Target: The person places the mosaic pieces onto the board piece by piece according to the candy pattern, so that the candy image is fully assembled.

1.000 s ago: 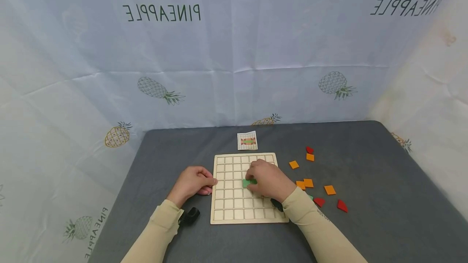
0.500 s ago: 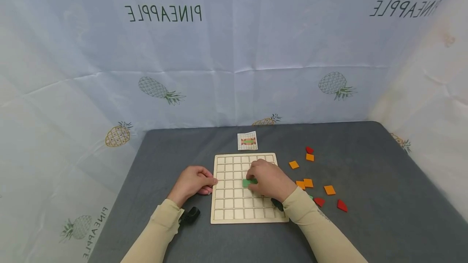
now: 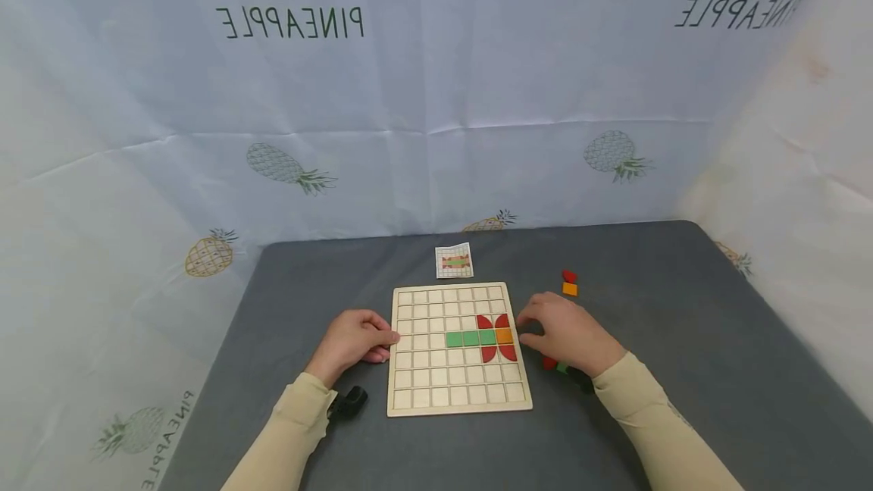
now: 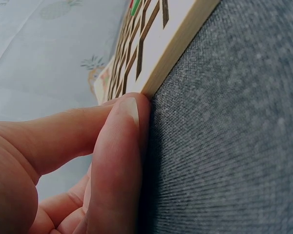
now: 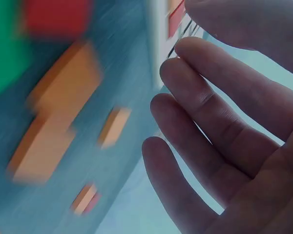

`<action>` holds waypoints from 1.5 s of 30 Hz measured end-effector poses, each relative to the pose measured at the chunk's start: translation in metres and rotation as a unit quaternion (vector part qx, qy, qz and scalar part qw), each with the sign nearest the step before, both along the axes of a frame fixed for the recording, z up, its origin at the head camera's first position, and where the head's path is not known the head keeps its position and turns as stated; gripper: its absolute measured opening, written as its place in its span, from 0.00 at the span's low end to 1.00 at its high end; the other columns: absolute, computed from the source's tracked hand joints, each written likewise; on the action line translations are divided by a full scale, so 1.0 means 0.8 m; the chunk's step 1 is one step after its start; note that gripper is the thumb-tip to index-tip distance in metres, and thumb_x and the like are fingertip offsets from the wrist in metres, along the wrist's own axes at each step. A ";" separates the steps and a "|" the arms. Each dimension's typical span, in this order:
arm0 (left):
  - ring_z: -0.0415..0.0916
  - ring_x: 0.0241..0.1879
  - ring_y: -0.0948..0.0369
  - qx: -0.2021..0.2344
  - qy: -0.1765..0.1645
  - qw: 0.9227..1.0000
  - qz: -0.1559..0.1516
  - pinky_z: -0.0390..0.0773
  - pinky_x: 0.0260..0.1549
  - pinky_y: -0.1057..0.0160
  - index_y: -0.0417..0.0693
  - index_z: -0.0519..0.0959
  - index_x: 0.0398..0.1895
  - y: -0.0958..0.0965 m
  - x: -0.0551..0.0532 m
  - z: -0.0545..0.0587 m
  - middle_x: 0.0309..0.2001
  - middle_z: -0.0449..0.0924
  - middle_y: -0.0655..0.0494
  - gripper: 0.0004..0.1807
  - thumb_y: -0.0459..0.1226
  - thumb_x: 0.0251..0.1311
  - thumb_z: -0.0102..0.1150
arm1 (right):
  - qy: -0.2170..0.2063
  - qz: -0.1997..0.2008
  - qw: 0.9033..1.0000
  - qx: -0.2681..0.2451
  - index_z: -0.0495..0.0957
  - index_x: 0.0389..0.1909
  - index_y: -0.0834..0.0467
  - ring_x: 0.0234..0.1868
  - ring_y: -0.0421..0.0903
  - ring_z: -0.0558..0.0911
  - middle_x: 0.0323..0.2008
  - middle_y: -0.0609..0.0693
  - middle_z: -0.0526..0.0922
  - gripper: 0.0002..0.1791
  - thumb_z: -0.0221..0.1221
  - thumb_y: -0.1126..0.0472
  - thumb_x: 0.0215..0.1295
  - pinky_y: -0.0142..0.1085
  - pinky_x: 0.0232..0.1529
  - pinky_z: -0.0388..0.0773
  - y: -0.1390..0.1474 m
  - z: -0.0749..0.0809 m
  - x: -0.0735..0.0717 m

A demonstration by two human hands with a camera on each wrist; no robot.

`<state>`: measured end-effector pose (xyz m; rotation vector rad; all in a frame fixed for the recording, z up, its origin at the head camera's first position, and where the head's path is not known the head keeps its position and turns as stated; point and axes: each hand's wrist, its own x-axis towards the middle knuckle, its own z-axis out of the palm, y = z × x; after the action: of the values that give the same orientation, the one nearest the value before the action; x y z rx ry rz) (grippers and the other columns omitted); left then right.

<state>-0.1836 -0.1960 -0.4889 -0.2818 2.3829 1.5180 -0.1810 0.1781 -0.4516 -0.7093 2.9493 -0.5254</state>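
A wooden grid board (image 3: 420, 379) lies on the dark table. My left hand (image 3: 351, 339) holds its left edge between thumb and finger; in the left wrist view the fingertips meet at the wooden rim. On the board, a row of green square tiles (image 3: 470, 339) leads to an orange square tile (image 3: 504, 336), with several red curved pieces (image 3: 508, 353) above and below. Just off the board's right edge is my right hand (image 3: 566, 328), fingers relaxed and apart, nothing in them. Blurred orange tiles (image 5: 68, 80) lie beside it in the right wrist view.
Behind the board lies a small printed pattern card (image 3: 454, 261). At the right are a loose orange square (image 3: 570, 289) and a red piece (image 3: 569, 276). Another red piece (image 3: 549, 363) and a green piece (image 3: 562, 367) show beneath the right hand. A pineapple-print curtain (image 3: 395, 173) hangs behind.
My right hand has left the green tiles and moved right, off the board, uncovering the green, orange and red pieces. It now covers several loose tiles. The left hand stays at the edge.
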 end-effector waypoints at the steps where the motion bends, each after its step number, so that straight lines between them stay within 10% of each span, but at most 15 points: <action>1: 0.88 0.25 0.61 -0.002 0.000 1.000 0.002 0.91 0.29 0.61 0.42 0.86 0.39 -0.001 0.000 0.000 0.29 0.89 0.48 0.12 0.36 0.59 0.81 | 0.001 -0.002 1.000 0.000 0.91 0.43 0.53 0.41 0.44 0.81 0.40 0.46 0.84 0.09 0.77 0.59 0.64 0.38 0.40 0.84 0.009 0.001 0.002; 21: 0.88 0.26 0.61 -0.010 -0.007 1.000 0.008 0.91 0.29 0.61 0.42 0.87 0.40 -0.006 0.004 0.003 0.29 0.89 0.49 0.12 0.37 0.59 0.81 | -0.027 -0.040 0.999 0.014 0.89 0.37 0.43 0.37 0.34 0.76 0.36 0.35 0.81 0.14 0.83 0.49 0.53 0.36 0.38 0.82 0.078 -0.013 0.048; 45: 0.88 0.25 0.60 -0.005 -0.004 1.000 -0.001 0.91 0.28 0.61 0.41 0.87 0.39 0.001 0.001 0.006 0.29 0.89 0.49 0.11 0.36 0.59 0.81 | 0.010 -0.037 0.999 0.001 0.90 0.37 0.46 0.37 0.36 0.78 0.35 0.37 0.81 0.10 0.81 0.56 0.58 0.35 0.38 0.83 0.061 -0.011 0.040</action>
<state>-0.1828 -0.1952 -0.4844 -0.2870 2.3832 1.5023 -0.1493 0.2273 -0.4600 -0.6107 3.0039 -0.5234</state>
